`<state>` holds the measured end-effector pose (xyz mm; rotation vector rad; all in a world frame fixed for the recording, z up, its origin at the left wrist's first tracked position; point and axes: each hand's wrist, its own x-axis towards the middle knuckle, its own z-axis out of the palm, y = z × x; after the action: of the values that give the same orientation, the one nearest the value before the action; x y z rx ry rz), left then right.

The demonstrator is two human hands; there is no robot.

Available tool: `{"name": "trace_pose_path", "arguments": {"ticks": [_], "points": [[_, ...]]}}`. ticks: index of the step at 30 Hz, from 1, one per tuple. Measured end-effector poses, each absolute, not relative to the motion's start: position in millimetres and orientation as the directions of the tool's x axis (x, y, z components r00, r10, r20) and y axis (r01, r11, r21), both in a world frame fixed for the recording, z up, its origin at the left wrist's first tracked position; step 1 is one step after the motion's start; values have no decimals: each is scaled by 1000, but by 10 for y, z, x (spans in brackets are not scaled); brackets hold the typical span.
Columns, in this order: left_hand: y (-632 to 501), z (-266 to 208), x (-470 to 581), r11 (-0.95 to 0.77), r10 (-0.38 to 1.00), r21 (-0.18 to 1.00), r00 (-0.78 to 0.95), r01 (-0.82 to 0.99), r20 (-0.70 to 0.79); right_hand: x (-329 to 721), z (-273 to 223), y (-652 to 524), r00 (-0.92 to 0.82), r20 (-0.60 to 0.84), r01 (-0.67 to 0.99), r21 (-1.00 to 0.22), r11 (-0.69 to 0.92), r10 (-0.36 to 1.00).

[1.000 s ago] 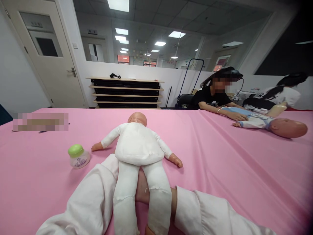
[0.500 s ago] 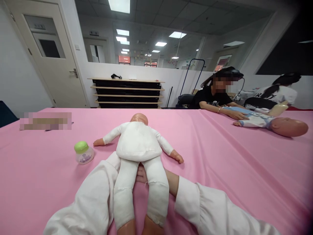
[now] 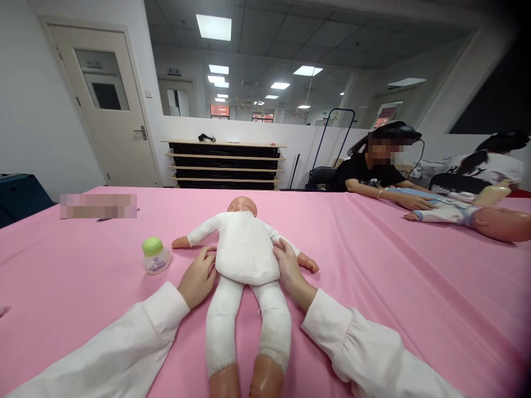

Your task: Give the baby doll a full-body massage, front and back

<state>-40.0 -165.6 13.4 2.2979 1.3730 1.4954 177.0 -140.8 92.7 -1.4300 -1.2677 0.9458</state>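
Observation:
A baby doll point(image 3: 248, 249) with a white cloth body lies on the pink-covered table, its bald head at the far end and its legs towards me. Its arms are spread out to both sides. My left hand point(image 3: 199, 277) is closed against the left side of the doll's torso, fingertips partly hidden by the cloth body. On the opposite side my right hand point(image 3: 291, 271) presses on the torso below the doll's arm, fingers bent around its edge. A small clear jar with a green lid point(image 3: 156, 256) stands left of my left hand.
Pink cloth point(image 3: 373, 282) with folds at right covers the table. A blurred-out flat item point(image 3: 98, 206) lies at the far left. Across the table at right, a person in black point(image 3: 373, 171) handles another doll point(image 3: 452, 213). Low shelves point(image 3: 226, 163) stand behind.
Both hands have come out from under the doll's hips and legs and moved up to the sides of its torso. The view has shifted slightly left.

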Motion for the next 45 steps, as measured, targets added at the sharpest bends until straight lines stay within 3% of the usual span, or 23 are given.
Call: {"name": "trace_pose_path", "arguments": {"ticks": [2,4,6,8,12,14,17,21,25,27,29,31,33,36,38,41,45], "points": [[-1785,65,-621,-652,524,220,220,726,823,1697,1057,-1442,122,185,362,-923,129,975],[-1826,14,-840,-600,314,-40,281,799,907,1571,1214,-1444,-69,335,485,-812,325,940],[-1791,-26,-1007,-472,161,-132,232,872,959,1408,1337,-1395,-283,375,574,-671,469,883],[-1725,-58,-1093,-349,114,-49,94,936,989,1237,1372,-1312,-453,317,648,-525,552,833],[-1639,-105,-1085,-254,244,256,-194,933,950,978,1169,-1182,-703,131,670,-205,713,699],[-1627,-122,-1060,-212,301,378,-307,901,903,913,1025,-1171,-751,116,641,-109,760,650],[-1612,-141,-1056,-149,415,562,-464,814,782,886,885,-1182,-785,139,588,-143,796,604],[-1577,-168,-1096,-219,602,712,-482,667,637,908,868,-1191,-770,194,522,-359,774,609],[-1572,-190,-1104,-192,700,778,-472,598,536,882,982,-1250,-657,202,424,-699,577,727],[-1589,-197,-1084,-207,722,756,-424,621,546,838,1047,-1310,-573,122,260,-911,321,810],[-1615,-197,-1053,-282,726,719,-348,636,593,788,1077,-1373,-546,-47,-5,-998,-59,836],[-1644,-186,-1018,-423,686,611,-204,669,698,749,1058,-1424,-613,-241,-205,-871,-446,752],[-1669,-160,-992,-541,603,404,4,737,798,733,1010,-1454,-702,-345,-249,-701,-668,623],[-1694,-113,-977,-586,477,96,246,804,844,742,945,-1464,-758,-365,-230,-625,-746,540],[-1700,-97,-979,-589,432,14,301,808,850,759,926,-1457,-756,-369,-236,-617,-751,541],[-1683,-108,-993,-593,468,89,252,800,847,790,921,-1440,-763,-355,-220,-644,-733,541],[-1598,-150,-1068,-427,583,465,-157,775,797,831,935,-1430,-837,-285,-148,-704,-695,467]]}}
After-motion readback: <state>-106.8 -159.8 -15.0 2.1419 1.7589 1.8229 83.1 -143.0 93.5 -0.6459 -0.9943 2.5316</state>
